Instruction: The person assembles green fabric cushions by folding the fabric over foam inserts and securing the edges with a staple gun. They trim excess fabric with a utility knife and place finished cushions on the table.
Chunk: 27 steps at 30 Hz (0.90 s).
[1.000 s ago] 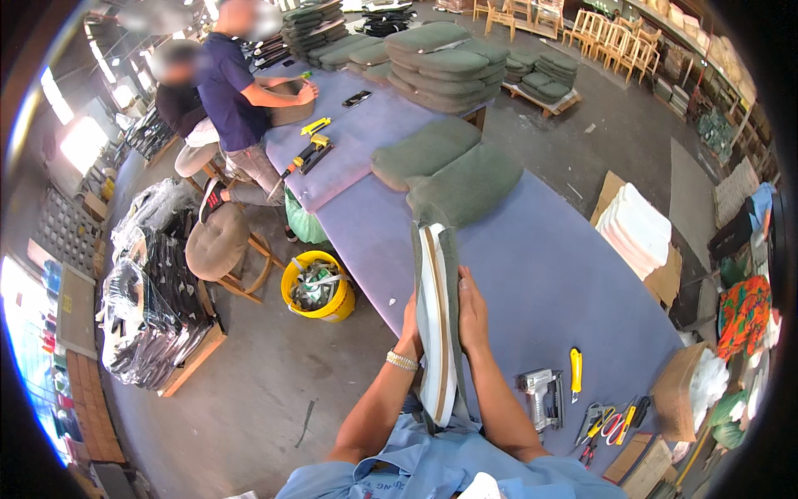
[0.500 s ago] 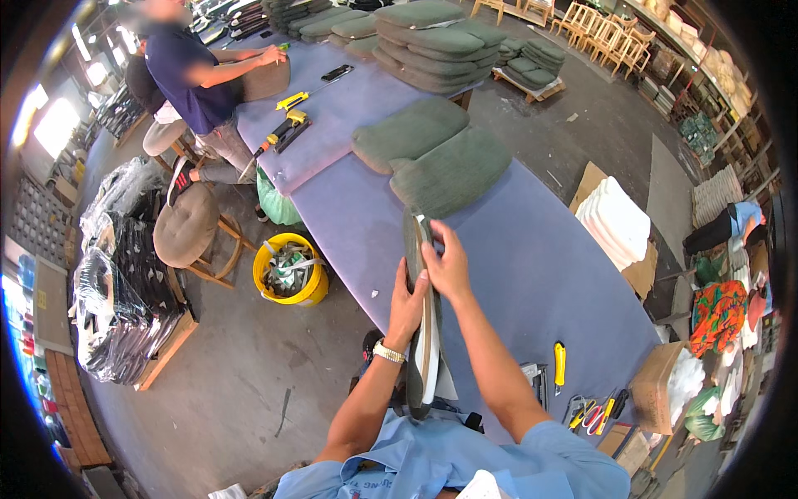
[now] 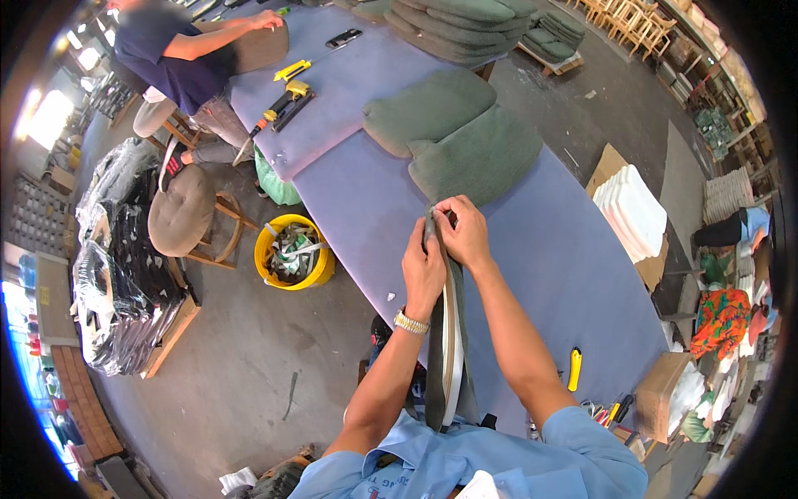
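— Why stand the seat cushion (image 3: 449,349) on edge between your hands?
— Your left hand (image 3: 422,270) and right hand (image 3: 465,233) pinch its green cover at the top, over the surface (image 3: 540,249); upright keeps the seam reachable.

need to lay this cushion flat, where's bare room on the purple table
Bare purple tabletop lies right of both hands, between the green cushions and the yellow utility knife. A narrower strip lies left of the left hand. Crowded: the far end and near-right corner.

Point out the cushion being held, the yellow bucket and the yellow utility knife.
cushion (image 3: 450,333), head view, on its pale edge between the hands.
yellow bucket (image 3: 264,241), head view, on its rim.
yellow utility knife (image 3: 573,369), head view, mid handle.
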Tool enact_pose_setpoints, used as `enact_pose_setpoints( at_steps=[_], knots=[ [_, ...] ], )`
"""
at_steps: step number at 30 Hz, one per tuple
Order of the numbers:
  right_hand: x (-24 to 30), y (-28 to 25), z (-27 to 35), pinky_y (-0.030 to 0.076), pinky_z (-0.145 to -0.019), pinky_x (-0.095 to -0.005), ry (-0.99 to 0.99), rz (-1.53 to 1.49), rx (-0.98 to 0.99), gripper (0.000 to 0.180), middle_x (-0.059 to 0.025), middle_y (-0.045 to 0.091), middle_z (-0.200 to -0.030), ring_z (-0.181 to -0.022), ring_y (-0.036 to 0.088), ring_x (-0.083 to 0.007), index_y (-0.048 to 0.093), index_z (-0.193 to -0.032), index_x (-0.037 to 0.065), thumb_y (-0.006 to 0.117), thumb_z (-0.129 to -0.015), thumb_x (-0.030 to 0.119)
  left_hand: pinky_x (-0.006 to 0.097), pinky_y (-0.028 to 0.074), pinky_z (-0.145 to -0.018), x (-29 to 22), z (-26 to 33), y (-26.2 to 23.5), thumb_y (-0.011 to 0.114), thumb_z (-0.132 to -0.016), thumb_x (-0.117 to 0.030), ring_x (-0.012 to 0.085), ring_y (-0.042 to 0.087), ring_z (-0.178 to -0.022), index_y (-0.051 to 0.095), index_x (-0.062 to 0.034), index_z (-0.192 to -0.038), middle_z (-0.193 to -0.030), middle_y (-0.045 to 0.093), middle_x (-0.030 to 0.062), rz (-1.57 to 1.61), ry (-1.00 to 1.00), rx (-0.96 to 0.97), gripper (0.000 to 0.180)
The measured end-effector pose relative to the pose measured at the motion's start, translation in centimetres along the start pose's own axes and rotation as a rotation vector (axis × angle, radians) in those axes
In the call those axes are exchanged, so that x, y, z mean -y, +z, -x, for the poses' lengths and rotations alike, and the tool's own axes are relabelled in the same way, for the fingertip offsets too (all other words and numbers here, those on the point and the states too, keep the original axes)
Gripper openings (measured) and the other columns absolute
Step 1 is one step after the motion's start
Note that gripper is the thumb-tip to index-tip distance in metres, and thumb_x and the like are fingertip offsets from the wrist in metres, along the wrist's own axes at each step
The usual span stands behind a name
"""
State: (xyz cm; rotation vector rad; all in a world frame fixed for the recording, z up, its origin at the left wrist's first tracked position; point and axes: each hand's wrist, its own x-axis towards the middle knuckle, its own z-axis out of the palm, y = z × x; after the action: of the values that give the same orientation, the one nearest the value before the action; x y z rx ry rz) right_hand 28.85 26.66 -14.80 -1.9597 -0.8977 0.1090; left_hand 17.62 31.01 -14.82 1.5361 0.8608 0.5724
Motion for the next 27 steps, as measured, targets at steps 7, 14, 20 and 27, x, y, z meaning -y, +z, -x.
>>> enact_pose_setpoints(
  at_steps=[7,14,20,27],
  knots=[
    [0.5,-0.2,0.0,0.054,-0.074,-0.0399,0.042,-0.064,-0.094,0.01,-0.0098,0.073,-0.09,-0.081,0.067,-0.0277,0.076,-0.09,0.005,0.074,-0.09,0.014,0.04,0.054,-0.093,-1.3,-0.4,1.7,0.05,-0.109,-0.025,0.0327,0.072,-0.109,0.062,0.0018,-0.138,-0.119,0.073,0.0251,0.135,-0.064,-0.138,0.042],
    [0.8,1.0,2.7,0.054,-0.08,-0.0356,0.145,-0.343,-0.196,0.009,-0.0095,0.078,-0.097,-0.085,0.067,-0.021,0.075,-0.093,0.004,0.07,-0.096,0.011,0.038,0.049,-0.106,-1.0,1.1,1.7,0.048,-0.11,-0.023,0.0298,0.066,-0.124,0.066,0.0054,-0.131,-0.129,0.071,0.018,0.27,-0.061,-0.242,0.039],
    [1.6,2.0,3.9,0.052,-0.082,-0.0298,0.149,-0.677,-0.127,0.016,-0.0129,0.072,-0.098,-0.088,0.065,-0.0148,0.062,-0.095,0.001,0.066,-0.103,0.014,0.047,0.04,-0.117,0.2,2.3,0.3,0.049,-0.111,-0.023,0.0334,0.064,-0.127,0.07,0.0055,-0.116,-0.123,0.073,0.0165,0.306,0.077,-0.294,0.036],
    [1.9,1.8,5.9,0.052,-0.079,-0.0287,0.162,-0.899,-0.059,0.018,-0.0123,0.07,-0.098,-0.085,0.064,-0.014,0.063,-0.095,0.001,0.068,-0.102,0.017,0.052,0.032,-0.123,0.2,4.3,-2.0,0.048,-0.111,-0.021,0.032,0.064,-0.127,0.072,0.0028,-0.11,-0.12,0.074,0.0169,0.249,0.159,-0.229,0.033]
  ],
)
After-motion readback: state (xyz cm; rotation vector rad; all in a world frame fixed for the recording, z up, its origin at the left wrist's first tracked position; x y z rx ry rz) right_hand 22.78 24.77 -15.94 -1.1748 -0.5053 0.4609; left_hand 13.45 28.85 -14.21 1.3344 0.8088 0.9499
